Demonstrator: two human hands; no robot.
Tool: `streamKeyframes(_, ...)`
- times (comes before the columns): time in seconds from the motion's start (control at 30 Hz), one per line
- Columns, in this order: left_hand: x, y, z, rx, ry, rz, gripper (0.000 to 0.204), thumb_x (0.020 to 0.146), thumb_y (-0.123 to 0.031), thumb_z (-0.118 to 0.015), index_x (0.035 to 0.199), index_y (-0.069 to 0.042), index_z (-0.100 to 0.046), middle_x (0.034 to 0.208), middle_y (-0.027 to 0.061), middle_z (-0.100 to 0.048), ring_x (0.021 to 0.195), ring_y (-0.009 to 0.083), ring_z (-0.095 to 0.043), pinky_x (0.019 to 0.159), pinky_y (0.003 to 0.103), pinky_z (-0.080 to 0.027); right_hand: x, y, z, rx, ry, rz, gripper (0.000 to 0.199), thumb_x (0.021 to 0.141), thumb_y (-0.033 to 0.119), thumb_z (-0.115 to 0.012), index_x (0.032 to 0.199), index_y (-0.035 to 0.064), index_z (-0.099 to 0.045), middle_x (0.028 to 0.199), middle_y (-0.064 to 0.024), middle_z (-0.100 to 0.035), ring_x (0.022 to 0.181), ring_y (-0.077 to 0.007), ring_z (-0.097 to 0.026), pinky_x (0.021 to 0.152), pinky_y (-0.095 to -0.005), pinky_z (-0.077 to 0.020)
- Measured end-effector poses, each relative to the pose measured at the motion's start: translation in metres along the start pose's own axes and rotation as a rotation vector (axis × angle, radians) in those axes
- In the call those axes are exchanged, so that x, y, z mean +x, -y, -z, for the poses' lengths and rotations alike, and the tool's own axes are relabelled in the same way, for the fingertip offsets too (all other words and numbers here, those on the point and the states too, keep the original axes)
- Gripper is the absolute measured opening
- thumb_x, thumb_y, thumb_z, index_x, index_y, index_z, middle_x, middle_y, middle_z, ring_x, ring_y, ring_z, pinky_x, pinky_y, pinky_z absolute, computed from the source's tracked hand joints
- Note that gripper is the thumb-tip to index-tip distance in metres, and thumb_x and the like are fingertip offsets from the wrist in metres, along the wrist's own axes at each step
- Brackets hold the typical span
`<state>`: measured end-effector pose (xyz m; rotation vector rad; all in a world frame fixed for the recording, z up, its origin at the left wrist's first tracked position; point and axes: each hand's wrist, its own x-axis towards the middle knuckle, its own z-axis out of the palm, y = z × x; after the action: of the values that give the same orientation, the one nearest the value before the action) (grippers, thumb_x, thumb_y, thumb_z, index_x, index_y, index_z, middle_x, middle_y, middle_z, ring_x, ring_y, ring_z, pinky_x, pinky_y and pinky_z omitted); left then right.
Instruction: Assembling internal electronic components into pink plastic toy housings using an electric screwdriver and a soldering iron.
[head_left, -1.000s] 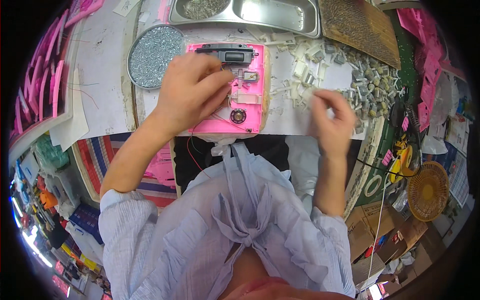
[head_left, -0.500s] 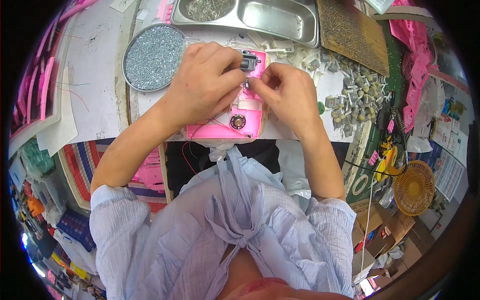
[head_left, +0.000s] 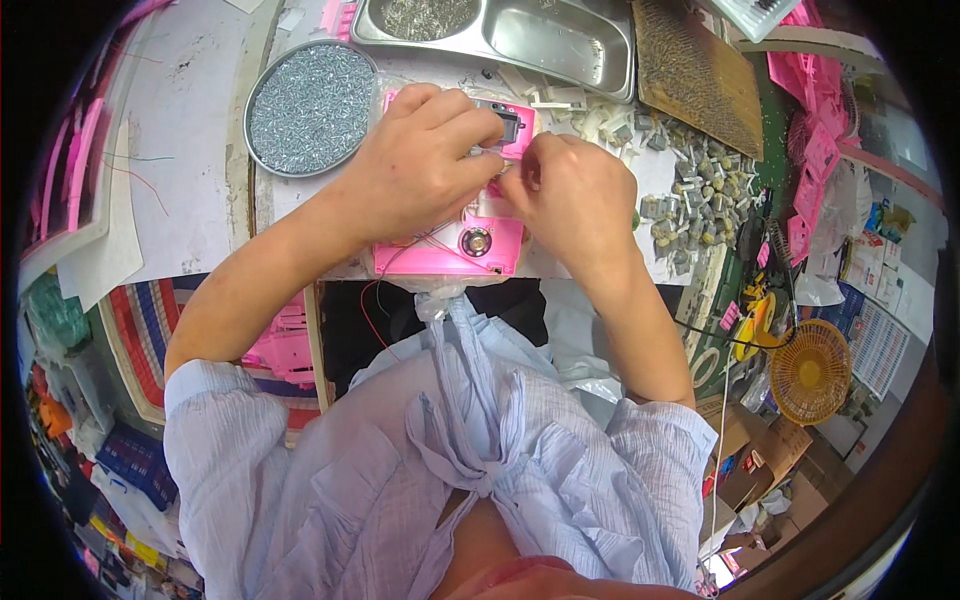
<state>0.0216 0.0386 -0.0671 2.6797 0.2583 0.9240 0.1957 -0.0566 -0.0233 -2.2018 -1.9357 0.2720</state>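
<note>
Your right hand (head_left: 580, 200) has been moving in from the right over the last second and is now meeting your left hand (head_left: 425, 155) above the pink plastic casing (head_left: 435, 262), which is lying at the near edge of the tabletop (head_left: 180, 215). Your fingers are bunching close together on both hands; whether they are pinching anything cannot be told. Nearer you, a round speaker (head_left: 476, 241) is showing, and silver screws (head_left: 310, 110) are filling a dish (head_left: 249, 125) to the left.
</note>
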Motion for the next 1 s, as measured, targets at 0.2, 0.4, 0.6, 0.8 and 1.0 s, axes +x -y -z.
streamKeyframes(0.2,-0.002,0.0,0.004,0.071,0.086,-0.028,0.018,0.073,-0.018,-0.075,0.09,-0.012,-0.074,0.105,0.0021,-0.064,0.1,0.0217,-0.058,0.095,0.044,-0.04,-0.003,-0.013,-0.004,0.329,0.08,-0.143,0.02,0.078,0.022,-0.073,0.074,0.0026,-0.07,0.072,-0.0186,-0.069,0.069,-0.0366,-0.07,0.065,-0.0465,-0.0563)
streamKeyframes(0.4,0.003,0.004,-0.002,0.061,0.077,-0.055,0.017,0.069,-0.02,-0.073,0.083,-0.011,-0.073,0.103,0.0015,-0.064,0.099,0.0215,-0.058,0.094,0.043,-0.04,0.003,0.007,-0.003,-0.084,0.082,0.068,0.015,0.076,0.017,-0.071,0.072,0.0026,-0.07,0.075,-0.0167,-0.071,0.072,-0.0324,-0.072,0.066,-0.0454,-0.0567)
streamKeyframes(0.6,0.006,0.002,0.004,0.032,0.075,-0.018,0.016,0.07,-0.019,-0.074,0.084,-0.01,-0.074,0.097,0.0024,-0.063,0.095,0.0227,-0.058,0.09,0.043,-0.041,0.012,0.002,0.005,-0.127,0.161,0.289,0.017,0.073,0.019,-0.075,0.073,0.002,-0.071,0.076,-0.0188,-0.071,0.074,-0.0334,-0.072,0.067,-0.0448,-0.057)
streamKeyframes(0.8,0.016,-0.002,0.005,-0.015,0.13,-0.029,0.026,0.073,-0.01,-0.078,0.098,-0.01,-0.074,0.095,0.0058,-0.06,0.091,0.0265,-0.057,0.086,0.045,-0.04,0.019,-0.04,0.005,0.436,0.256,-0.073,0.019,0.074,0.019,-0.074,0.072,0.0008,-0.071,0.072,-0.0217,-0.068,0.07,-0.0373,-0.069,0.066,-0.0447,-0.0536)
streamKeyframes(1.0,0.019,0.004,0.007,-0.037,0.232,-0.028,0.024,0.073,-0.009,-0.077,0.097,-0.007,-0.072,0.093,0.0079,-0.06,0.086,0.0284,-0.059,0.076,0.043,-0.046,0.004,-0.055,0.0,0.523,0.245,-0.07,0.027,0.078,0.026,-0.078,0.087,0.0005,-0.073,0.079,-0.0187,-0.072,0.075,-0.0334,-0.072,0.07,-0.0425,-0.0552)
